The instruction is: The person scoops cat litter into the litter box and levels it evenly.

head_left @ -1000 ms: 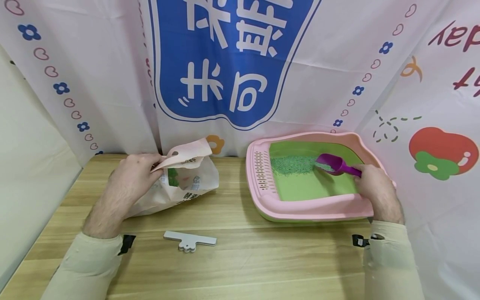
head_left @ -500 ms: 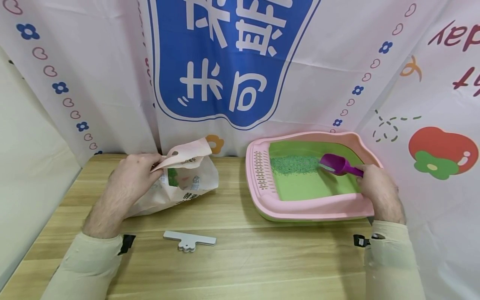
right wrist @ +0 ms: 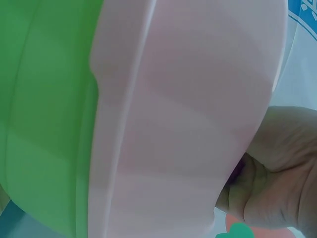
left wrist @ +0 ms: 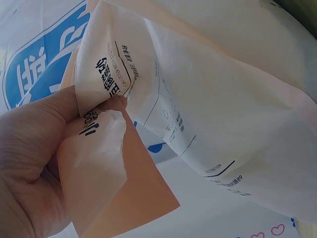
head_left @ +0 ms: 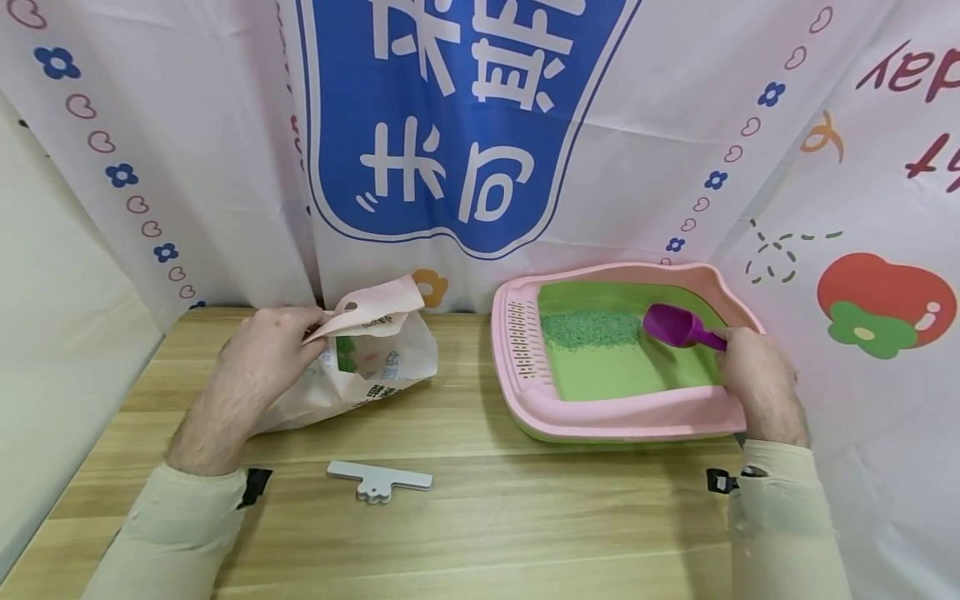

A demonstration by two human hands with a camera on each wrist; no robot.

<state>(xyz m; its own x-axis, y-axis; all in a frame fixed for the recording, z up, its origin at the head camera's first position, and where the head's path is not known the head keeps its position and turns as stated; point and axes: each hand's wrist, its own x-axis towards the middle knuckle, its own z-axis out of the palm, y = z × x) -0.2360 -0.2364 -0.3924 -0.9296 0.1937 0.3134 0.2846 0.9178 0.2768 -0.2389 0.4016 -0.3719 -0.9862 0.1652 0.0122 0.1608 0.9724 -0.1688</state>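
Note:
My left hand [head_left: 266, 350] pinches the top edge of a pale cat litter bag [head_left: 397, 354] that slumps on the table at the left. In the left wrist view the thumb and fingers grip the folded, torn top of the bag [left wrist: 223, 114]. My right hand [head_left: 757, 379] reaches over the side of a pink and green litter box [head_left: 622, 421] and holds a purple scoop [head_left: 671, 325] by its handle. The scoop is tilted above the box floor, beside a patch of green granules [head_left: 588, 329]. In the right wrist view the box's pink wall [right wrist: 188, 99] hides most of the scoop.
A white sealing clip [head_left: 380, 481] lies on the wooden table [head_left: 525, 525] in front of the bag. Printed cloth [head_left: 637, 183] hangs behind the table and along its right side. The box stands close to that right cloth.
The scoop has shifted slightly right and tipped over; the green granules seen in it earlier no longer show there. The left hand and the bag stay put.

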